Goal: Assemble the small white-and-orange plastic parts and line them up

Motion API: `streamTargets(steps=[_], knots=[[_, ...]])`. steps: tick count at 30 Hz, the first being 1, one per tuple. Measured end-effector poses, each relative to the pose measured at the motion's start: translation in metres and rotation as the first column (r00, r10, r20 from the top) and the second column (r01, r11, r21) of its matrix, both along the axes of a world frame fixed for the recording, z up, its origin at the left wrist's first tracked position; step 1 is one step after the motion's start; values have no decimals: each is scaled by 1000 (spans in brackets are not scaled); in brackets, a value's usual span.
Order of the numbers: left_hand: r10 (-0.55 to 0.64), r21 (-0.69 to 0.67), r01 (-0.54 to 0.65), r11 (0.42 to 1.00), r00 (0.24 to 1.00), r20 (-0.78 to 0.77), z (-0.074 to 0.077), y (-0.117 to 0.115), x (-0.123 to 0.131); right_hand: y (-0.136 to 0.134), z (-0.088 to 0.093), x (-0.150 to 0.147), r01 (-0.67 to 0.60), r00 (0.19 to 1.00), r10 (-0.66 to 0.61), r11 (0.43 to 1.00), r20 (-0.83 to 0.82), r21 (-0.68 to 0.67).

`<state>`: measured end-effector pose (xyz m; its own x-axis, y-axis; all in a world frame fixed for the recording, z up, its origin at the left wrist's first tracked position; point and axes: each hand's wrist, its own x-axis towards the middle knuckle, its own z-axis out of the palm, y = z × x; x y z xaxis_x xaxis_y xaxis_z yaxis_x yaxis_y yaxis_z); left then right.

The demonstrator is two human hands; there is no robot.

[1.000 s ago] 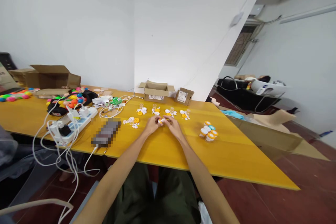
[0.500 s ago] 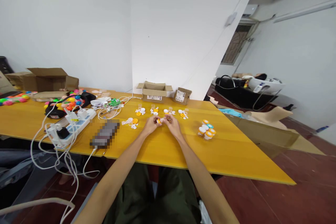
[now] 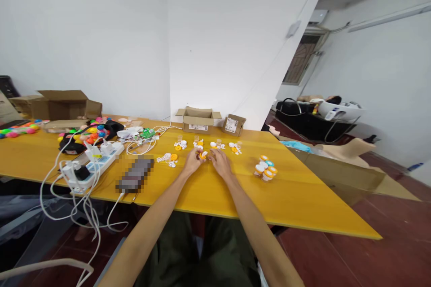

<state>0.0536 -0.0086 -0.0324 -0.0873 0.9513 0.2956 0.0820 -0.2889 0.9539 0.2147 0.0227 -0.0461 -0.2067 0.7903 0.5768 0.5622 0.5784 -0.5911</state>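
Observation:
My left hand is closed on a small orange-and-white plastic piece, pinched at the fingertips just above the table. A short gap to the right, my right hand has its fingers bent and apart, with nothing seen in them. Beyond both hands lie several groups of small white and orange plastic discs with clear cups. Another group with an orange ring lies left of my left hand. To the right stands a cluster of small clear jars with orange, white and teal lids.
An open cardboard box and a smaller carton stand by the wall on the yellow table. A blurred-out dark device, a power strip with cables, and colourful balls occupy the left side.
My right hand has moved slightly away from the orange-and-white piece, and its fingers have come off it. The left hand still holds the piece, now turned differently.

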Motion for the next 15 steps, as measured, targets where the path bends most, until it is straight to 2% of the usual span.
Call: streamTargets(steps=[5,9,15], knots=[[-3,-12,3,1000,1000,-5,2,-3,-1,-2,6,-4,12,1000,-12,996,-1,83],[-29,-7,29,1000,999,-35,4,-5,-2,-16,16,-3,-41,999,43,988,-10,146],[-142,-25,142,990,989,-34,7,-10,-2,-30,17,-7,-170,985,169,983,15,64]])
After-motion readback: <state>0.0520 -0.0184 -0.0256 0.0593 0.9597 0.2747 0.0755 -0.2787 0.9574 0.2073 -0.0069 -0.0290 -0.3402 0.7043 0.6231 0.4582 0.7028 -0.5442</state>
